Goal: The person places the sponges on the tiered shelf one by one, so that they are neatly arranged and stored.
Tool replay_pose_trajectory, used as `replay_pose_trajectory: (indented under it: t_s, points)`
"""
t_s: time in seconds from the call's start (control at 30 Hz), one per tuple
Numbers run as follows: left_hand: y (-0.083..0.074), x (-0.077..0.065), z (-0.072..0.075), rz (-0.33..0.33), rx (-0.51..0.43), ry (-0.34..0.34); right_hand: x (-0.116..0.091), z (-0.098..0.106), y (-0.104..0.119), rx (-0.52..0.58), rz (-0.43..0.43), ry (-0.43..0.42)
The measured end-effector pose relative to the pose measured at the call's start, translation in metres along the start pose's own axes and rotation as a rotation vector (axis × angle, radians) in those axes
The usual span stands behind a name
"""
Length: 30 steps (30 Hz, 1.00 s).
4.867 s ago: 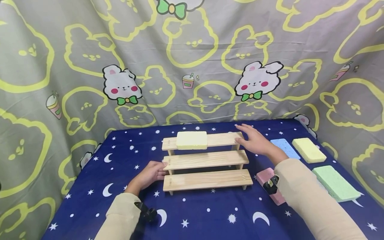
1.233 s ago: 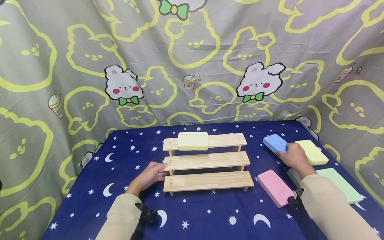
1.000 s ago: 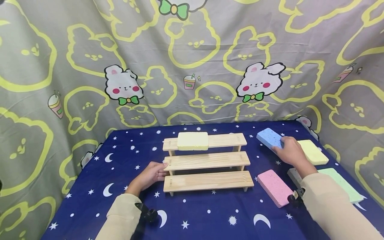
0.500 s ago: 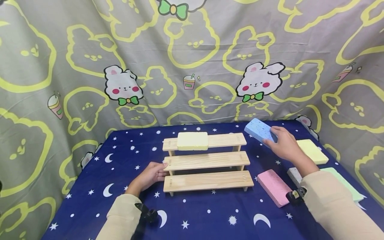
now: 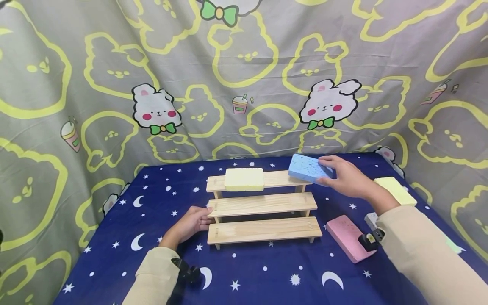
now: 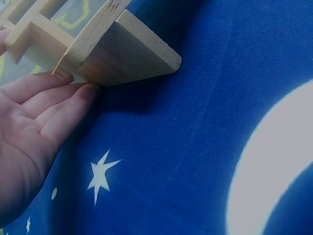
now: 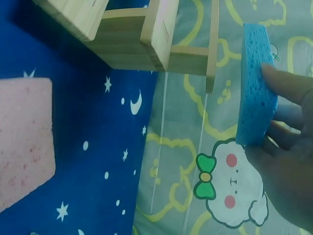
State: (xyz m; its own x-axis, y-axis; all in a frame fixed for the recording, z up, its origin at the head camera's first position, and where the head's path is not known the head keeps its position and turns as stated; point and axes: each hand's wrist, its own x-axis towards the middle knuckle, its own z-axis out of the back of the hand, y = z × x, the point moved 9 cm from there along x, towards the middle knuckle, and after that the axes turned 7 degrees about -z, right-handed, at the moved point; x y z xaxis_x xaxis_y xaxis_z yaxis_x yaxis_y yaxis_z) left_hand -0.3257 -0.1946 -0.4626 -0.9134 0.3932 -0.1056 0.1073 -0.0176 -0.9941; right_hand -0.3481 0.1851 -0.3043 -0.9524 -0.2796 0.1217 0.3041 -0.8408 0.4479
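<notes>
No legible text or numbers.

Bright, even head view; dimmer, cooler wrist views.
You get soft light over the curtain (image 5: 244, 65), from a source you cannot place, and wide-angle stretch toward the edges. At left wrist, detail softens and a dark shadow lies on the surface (image 6: 200, 122) by the rack (image 6: 134, 56); at right wrist, your fingers (image 7: 289, 85) sit in shade under a blue-green cast.

I see navy moon-and-star cloth (image 5: 274, 275) carrying three-tier wooden riser (image 5: 263, 204); to its right, pink sponge (image 5: 347, 237), gray sponge (image 5: 370, 219), yellow sponge (image 5: 397, 190), mostly hidden green sponge (image 5: 453, 245). Riser's top tier bears pale-yellow sponge (image 5: 244, 178).
</notes>
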Motion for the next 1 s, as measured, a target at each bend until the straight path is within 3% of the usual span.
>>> replay_pose_trajectory:
  t_s: [0.2,0.53,1.0]
  points:
    - [0.002,-0.001,0.0,0.006,0.008,0.003,0.009,-0.016,0.016,0.019,0.1,0.069]
    - [-0.001,0.0,0.0,0.0,0.005,0.004,0.025,-0.029,0.034,0.022,0.184,0.107]
    - [-0.001,0.0,-0.001,-0.003,0.014,0.004,0.037,-0.044,0.037,0.03,0.162,0.191]
